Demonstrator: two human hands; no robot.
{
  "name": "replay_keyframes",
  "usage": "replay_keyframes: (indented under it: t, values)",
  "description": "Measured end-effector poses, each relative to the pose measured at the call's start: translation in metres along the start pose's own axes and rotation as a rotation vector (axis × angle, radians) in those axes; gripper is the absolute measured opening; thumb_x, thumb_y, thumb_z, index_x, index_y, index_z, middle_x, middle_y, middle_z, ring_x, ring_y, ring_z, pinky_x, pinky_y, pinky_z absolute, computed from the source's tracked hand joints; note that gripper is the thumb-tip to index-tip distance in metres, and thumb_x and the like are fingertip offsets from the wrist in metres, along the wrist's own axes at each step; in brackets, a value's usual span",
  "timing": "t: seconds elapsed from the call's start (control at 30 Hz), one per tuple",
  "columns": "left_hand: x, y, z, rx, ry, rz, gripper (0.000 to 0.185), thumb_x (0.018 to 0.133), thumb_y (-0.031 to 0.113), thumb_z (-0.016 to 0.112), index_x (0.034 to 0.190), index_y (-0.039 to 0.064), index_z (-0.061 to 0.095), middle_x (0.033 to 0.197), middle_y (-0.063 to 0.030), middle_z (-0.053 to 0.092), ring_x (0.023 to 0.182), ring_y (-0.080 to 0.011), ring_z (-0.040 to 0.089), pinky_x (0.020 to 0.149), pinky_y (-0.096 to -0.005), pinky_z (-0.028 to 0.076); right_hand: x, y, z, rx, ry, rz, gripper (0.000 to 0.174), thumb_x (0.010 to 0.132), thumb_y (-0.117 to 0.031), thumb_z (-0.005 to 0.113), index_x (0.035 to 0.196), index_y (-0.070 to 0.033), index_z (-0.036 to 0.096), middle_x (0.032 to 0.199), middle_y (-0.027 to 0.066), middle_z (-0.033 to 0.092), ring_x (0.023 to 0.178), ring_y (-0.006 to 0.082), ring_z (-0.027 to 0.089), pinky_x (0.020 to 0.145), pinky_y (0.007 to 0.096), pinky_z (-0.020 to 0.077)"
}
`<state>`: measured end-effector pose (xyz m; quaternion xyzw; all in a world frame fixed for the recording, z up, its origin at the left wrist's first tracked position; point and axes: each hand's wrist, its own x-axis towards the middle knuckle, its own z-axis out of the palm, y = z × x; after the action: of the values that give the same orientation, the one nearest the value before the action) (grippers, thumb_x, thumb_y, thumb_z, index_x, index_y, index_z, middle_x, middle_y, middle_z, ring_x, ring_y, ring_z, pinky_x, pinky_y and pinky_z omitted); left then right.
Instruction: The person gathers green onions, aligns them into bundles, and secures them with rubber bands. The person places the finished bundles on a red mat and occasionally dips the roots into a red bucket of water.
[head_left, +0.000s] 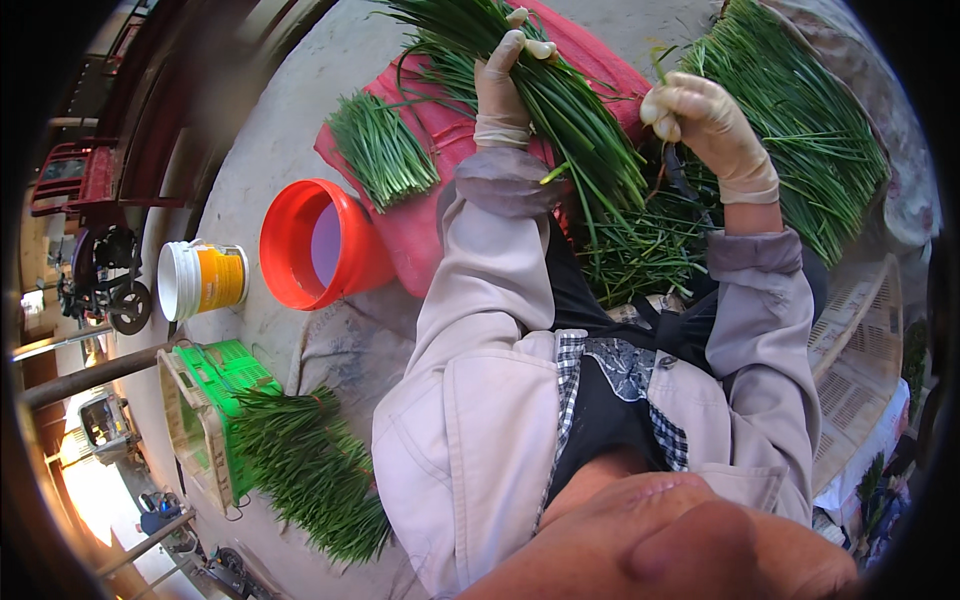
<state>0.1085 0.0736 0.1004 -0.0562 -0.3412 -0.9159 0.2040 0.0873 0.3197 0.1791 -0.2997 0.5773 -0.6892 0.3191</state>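
Note:
My left hand (501, 79), in a thin pale glove, is closed around a thick bunch of long green garlic chives (577, 112). The bunch slants down to the right, towards my lap. To its right, my gloved right hand (694, 112) has its fingertips pinched on a thin yellowish-green blade (660, 61). A thin brownish strand hangs below those fingers. Loose green blades (645, 247) lie heaped over my lap, beneath both hands. A pink-red woven sack (465, 154) lies under and beyond my left hand, with a smaller pile of chives (384, 150) on it.
A large pile of chives (795, 127) lies at right, above a plastic crate (859, 360). An orange-red bucket (367, 247) and a white-and-yellow pail (221, 277) stand left. Tied chive bundles (311, 465) lie by a green crate (244, 375). Parked vehicles (105, 277) stand beyond.

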Motion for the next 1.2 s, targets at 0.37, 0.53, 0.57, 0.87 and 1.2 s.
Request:
replay_keyframes:
  t: [0.37, 0.53, 0.57, 0.87, 1.2]
  values:
    - [0.016, 0.009, -0.026, 0.058, 0.361, 0.146, 0.025, 0.088, 0.020, 0.063, 0.099, -0.002, 0.061, 0.072, -0.0127, 0.065, 0.065, -0.0248, 0.062, 0.064, -0.0374, 0.053, -0.079, 0.027, -0.017, -1.388, -0.168, 0.552, 0.032, 0.080, -0.012, 0.070, 0.110, -0.002, 0.065, 0.102, 0.0073, 0.070, 0.089, 0.0153, 0.065, 0.080, 0.0273, 0.0502]
    - [0.014, -0.001, -0.014, 0.049, 0.455, 0.205, 0.012, 0.084, 0.006, 0.063, 0.094, 0.001, 0.059, 0.068, -0.0105, 0.063, 0.055, -0.0206, 0.059, 0.052, -0.0325, 0.050, -0.054, 0.041, 0.006, -0.920, 0.365, -0.099, 0.031, 0.084, -0.021, 0.069, 0.111, -0.006, 0.066, 0.095, 0.0142, 0.068, 0.086, 0.0229, 0.066, 0.078, 0.0312, 0.0508]
    - [0.013, -0.003, -0.012, 0.046, 0.458, 0.200, 0.012, 0.084, 0.006, 0.063, 0.094, 0.001, 0.059, 0.068, -0.0104, 0.063, 0.055, -0.0207, 0.059, 0.052, -0.0324, 0.050, -0.041, 0.043, 0.019, -0.991, 0.336, -0.283, 0.037, 0.083, -0.024, 0.070, 0.115, -0.006, 0.064, 0.093, 0.0137, 0.068, 0.085, 0.0241, 0.066, 0.077, 0.0322, 0.0508]
    - [0.010, 0.000, -0.024, 0.027, 0.481, 0.159, 0.039, 0.086, 0.037, 0.066, 0.099, 0.002, 0.055, 0.071, -0.0163, 0.064, 0.058, -0.0254, 0.059, 0.055, -0.0360, 0.052, -0.004, 0.063, 0.033, -0.882, 0.276, -0.077, 0.022, 0.087, -0.014, 0.060, 0.106, -0.005, 0.068, 0.085, 0.0085, 0.069, 0.072, 0.0215, 0.066, 0.068, 0.0320, 0.0510]
    - [0.015, 0.015, -0.032, -0.044, 0.498, 0.147, 0.028, 0.082, 0.029, 0.070, 0.084, 0.001, 0.064, 0.071, -0.0145, 0.065, 0.062, -0.0245, 0.062, 0.062, -0.0351, 0.053, -0.011, 0.039, -0.018, -0.480, 0.158, 0.299, 0.024, 0.090, -0.009, 0.060, 0.110, 0.003, 0.066, 0.087, 0.0048, 0.069, 0.077, 0.0086, 0.059, 0.073, 0.0248, 0.0481]
